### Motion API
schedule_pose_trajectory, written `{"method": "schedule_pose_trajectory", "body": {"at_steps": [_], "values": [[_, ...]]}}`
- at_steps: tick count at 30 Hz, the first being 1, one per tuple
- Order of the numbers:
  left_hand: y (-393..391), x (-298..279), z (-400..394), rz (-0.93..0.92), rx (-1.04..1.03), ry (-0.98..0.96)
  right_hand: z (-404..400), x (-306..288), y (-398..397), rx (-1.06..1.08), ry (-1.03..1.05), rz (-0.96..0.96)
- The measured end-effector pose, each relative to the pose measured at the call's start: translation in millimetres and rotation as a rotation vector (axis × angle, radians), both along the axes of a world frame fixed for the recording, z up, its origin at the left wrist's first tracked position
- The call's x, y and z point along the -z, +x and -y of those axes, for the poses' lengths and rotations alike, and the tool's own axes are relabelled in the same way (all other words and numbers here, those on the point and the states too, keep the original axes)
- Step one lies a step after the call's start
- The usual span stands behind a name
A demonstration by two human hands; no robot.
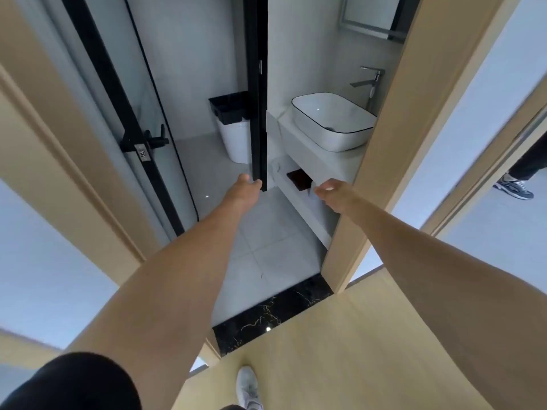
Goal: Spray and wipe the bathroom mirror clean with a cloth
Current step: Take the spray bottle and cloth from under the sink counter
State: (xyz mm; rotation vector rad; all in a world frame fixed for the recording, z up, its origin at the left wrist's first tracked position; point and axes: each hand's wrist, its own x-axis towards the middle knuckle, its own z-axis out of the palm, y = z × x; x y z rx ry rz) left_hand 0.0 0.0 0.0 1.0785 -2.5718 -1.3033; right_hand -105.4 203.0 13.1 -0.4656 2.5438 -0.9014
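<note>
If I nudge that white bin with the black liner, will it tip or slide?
The bin looks tall and narrow, so a high push may tip it. It seems to be thin plastic, probably light. On the smooth floor tiles a low push would likely slide it.

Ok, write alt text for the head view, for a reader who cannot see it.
Seen from above, a person at a bathroom doorway stretches both bare arms forward, left hand and right hand empty. Ahead, a white basin with a faucet sits on a vanity, under the mirror. No cloth or spray bottle shows.
</note>
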Motion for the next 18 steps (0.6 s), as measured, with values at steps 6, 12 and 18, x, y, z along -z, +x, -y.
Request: {"method": "schedule_pose_trajectory", "body": {"at_steps": [6, 12, 18], "values": [[-44.7, 6.3, 28.3, -0.014, 0.017, 0.066, 31.0, -0.2, -34.1, 0.048, -0.024, 0.007], [-98.6, 10.0, 65.6, -0.068, 0.04, 0.087, 64.2, -4.6, -74.2, 0.087, -0.048, 0.007], [-136.3, 14.0, 94.1, -0.054, 0.066, 0.095, 93.8, -1.8, -111.4, 0.095, -0.055, 0.005]]}}
